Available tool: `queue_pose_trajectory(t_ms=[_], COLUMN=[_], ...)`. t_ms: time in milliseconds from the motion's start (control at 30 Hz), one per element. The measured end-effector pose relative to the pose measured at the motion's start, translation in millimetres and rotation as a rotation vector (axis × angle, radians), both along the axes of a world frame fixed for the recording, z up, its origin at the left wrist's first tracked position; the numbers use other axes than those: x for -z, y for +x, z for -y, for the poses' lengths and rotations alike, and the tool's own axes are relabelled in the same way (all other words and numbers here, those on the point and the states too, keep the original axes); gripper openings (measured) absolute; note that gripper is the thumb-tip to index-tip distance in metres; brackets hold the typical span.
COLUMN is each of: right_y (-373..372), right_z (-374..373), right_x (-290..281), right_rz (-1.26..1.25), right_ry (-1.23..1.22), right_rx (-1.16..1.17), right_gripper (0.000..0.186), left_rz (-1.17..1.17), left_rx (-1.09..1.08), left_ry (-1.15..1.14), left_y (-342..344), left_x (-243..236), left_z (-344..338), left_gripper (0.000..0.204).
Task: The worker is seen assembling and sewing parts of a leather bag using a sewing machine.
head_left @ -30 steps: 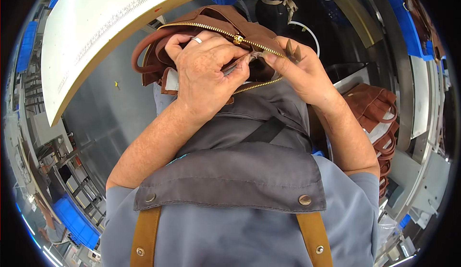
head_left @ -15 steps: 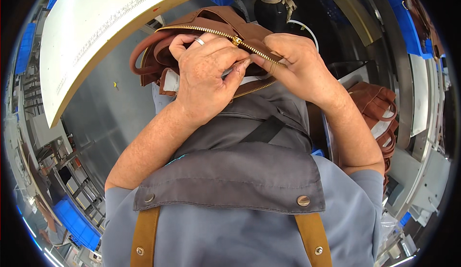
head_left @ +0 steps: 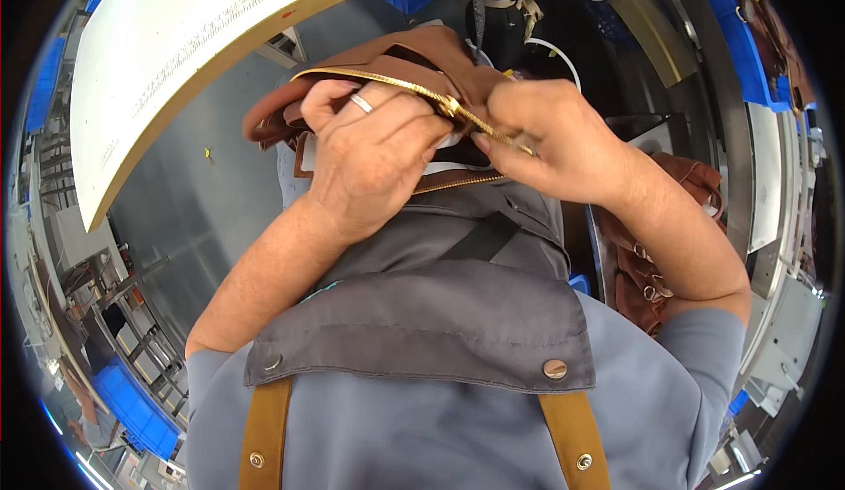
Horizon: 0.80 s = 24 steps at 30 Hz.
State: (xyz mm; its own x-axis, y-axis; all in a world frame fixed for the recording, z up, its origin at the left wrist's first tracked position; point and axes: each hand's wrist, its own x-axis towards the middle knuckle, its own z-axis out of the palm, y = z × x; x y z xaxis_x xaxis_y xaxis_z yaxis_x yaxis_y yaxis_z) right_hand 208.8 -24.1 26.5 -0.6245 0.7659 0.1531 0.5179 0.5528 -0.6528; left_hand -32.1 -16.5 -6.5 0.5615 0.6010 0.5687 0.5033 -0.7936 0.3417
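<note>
A brown leather bag (head_left: 431,45) lies in my lap with its mouth spread apart along a gold-toothed zipper (head_left: 378,77). On the upper zipper edge sits a gold slider (head_left: 451,107). My left hand (head_left: 374,142), a ring on one finger, is closed on that edge just left of the slider, its fingertips partly inside the mouth. Right of the slider, my right hand (head_left: 554,138) pinches the bag's edge by the zipper's end. White lining material shows inside the opening, and a rounded brown handle (head_left: 268,116) sticks out at the left.
A curved white table (head_left: 167,76) with a printed scale arcs across the upper left. More brown leather bags (head_left: 638,270) are stacked by my right arm. Blue bins (head_left: 136,406) stand at the lower left and along the right edge. A grey apron (head_left: 422,323) covers my lap.
My right hand has moved slightly right and down, and its elbow has swung outward. The zipper edge between my hands has tilted and twisted more; the slider sits a little lower.
</note>
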Motion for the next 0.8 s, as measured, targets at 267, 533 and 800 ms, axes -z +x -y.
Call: queue_pose_trajectory(t_ms=[267, 533, 800], right_y=[-22, -25, -27], right_z=[-6, 2, 4], right_x=[-1, -13, -22], right_rz=[-0.027, 0.172, 0.250], right_ry=[0.043, 0.304, 0.410], right_rx=[0.223, 0.202, 0.320], right_gripper=[0.043, 0.026, 0.027], left_rz=[0.056, 0.077, -0.016], left_rx=[0.030, -0.030, 0.013], left_ry=[-0.148, -0.111, -0.134], left_y=[-2, -2, -1], left_x=[0, 2, 3], left_z=[5, 7, 14], left_gripper=[0.012, 0.012, 0.008])
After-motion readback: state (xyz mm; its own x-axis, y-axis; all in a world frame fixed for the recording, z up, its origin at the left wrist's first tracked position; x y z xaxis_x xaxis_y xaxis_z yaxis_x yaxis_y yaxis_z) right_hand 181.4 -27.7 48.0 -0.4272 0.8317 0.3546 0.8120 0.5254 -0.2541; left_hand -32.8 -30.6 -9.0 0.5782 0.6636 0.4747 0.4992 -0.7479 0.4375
